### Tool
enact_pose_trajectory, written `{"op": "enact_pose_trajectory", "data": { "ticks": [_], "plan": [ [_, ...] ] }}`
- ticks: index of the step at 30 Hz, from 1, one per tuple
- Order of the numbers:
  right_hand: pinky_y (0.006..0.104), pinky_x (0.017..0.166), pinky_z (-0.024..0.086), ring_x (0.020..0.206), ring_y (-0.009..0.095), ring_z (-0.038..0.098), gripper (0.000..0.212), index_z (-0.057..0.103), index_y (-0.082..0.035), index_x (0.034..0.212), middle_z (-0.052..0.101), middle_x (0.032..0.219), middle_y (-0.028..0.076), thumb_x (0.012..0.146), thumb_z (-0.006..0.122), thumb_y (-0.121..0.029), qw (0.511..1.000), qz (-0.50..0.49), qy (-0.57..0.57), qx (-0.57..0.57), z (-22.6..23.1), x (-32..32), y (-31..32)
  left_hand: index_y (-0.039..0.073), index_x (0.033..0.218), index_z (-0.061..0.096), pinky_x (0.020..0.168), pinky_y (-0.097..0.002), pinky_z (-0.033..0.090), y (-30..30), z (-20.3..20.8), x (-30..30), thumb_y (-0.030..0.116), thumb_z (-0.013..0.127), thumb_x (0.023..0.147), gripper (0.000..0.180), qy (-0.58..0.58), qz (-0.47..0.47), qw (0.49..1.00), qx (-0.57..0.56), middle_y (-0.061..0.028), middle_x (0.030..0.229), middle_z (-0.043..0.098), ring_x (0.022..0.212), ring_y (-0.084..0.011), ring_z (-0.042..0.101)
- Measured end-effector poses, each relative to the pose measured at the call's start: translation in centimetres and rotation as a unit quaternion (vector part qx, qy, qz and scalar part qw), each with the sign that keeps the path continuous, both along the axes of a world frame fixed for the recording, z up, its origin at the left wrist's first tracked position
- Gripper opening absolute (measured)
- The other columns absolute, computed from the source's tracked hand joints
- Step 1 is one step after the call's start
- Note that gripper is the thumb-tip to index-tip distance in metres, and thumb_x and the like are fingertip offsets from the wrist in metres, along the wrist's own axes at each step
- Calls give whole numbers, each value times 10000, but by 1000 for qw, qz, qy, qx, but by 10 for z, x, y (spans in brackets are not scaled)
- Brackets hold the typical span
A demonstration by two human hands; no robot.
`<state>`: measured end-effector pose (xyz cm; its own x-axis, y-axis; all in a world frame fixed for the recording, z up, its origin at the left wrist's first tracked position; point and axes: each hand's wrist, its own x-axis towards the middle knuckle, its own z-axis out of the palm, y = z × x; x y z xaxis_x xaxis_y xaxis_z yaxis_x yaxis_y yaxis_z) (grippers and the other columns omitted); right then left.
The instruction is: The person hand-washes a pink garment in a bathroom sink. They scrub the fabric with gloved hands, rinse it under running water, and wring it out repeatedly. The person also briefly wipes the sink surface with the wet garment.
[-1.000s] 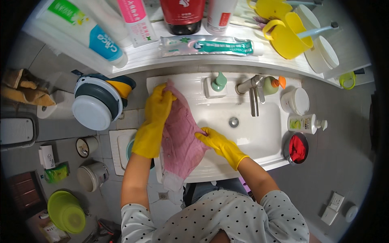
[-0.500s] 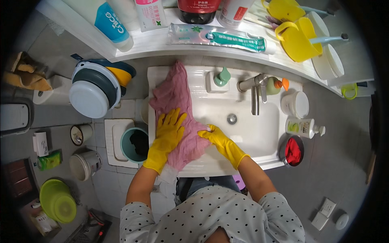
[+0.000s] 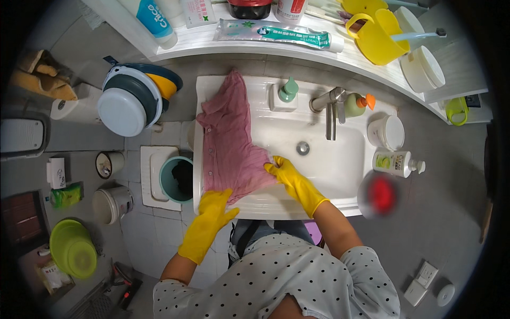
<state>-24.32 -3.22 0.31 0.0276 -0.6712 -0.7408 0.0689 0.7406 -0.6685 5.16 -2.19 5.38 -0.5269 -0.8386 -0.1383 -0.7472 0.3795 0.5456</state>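
A pink button-front shirt (image 3: 229,146) lies spread over the left rim of the white sink (image 3: 340,175), its collar end up by the back wall and its hem draped toward the person at the front edge. Both hands wear yellow rubber gloves. The left hand (image 3: 215,210) rests flat on the lower hem at the sink's front lip, fingers spread rather than pinching. The right hand (image 3: 281,173) presses on the shirt's right edge where it hangs into the basin — whether its fingers have closed on a fold I cannot tell from this angle.

The cloth looks thin, limp and probably wet, clinging to the porcelain in fine creases. Wet, it would be heavier than it seems and would sag and drip when lifted; it has no stiffness, so a single pinch would only drag one corner. Gloves on damp fabric grip well enough. The best holds look like the hem corners or the shoulders near the collar, one in each hand, keeping clear of the button row.

A green soap dispenser (image 3: 288,90) and the tap (image 3: 330,106) stand just behind.
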Motion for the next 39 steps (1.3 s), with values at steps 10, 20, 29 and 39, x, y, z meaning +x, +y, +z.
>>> {"op": "enact_pose_trajectory", "data": {
  "ticks": [10, 20, 29, 39],
  "plan": [
    [315, 622, 558, 595, 136, 566, 140, 584, -86, 970, 594, 763, 29, 937, 642, -210, 981, -149, -122, -24, 49, 21, -51, 120, 1200, 666, 946, -431, 495, -59, 53, 5, 186, 586, 916, 302, -129, 91, 975, 158, -179, 1164, 665, 1093, -377, 623],
    [299, 618, 522, 685, 142, 623, 204, 612, -50, 1075, 658, 843, 42, 950, 651, -206, 982, -75, -167, -53, 47, 34, -61, 151, 1113, 709, 793, -474, 513, -69, 73, 40, 64, 664, 786, 342, -270, 53, 956, -100, -141, 1013, 707, 944, -369, 655],
    [290, 676, 475, 720, 173, 584, 216, 628, -4, 1059, 645, 834, 74, 924, 684, -164, 998, -45, -29, -16, -30, 62, -2, 74, 1238, 634, 1023, -436, 450, -33, 24, 25, 1, 536, 850, 407, -4, 23, 991, -130, -183, 1202, 653, 1153, -367, 594],
    [326, 927, 496, 1093, 238, 651, 407, 555, -128, 1373, 672, 1242, 87, 998, 585, -282, 953, 202, 169, -151, 113, -12, 48, 34, 1388, 511, 1181, -514, 223, -38, 14, -35, 300, 554, 877, 578, -30, -84, 992, -85, -213, 1451, 474, 1369, -426, 383]
  ]
}}
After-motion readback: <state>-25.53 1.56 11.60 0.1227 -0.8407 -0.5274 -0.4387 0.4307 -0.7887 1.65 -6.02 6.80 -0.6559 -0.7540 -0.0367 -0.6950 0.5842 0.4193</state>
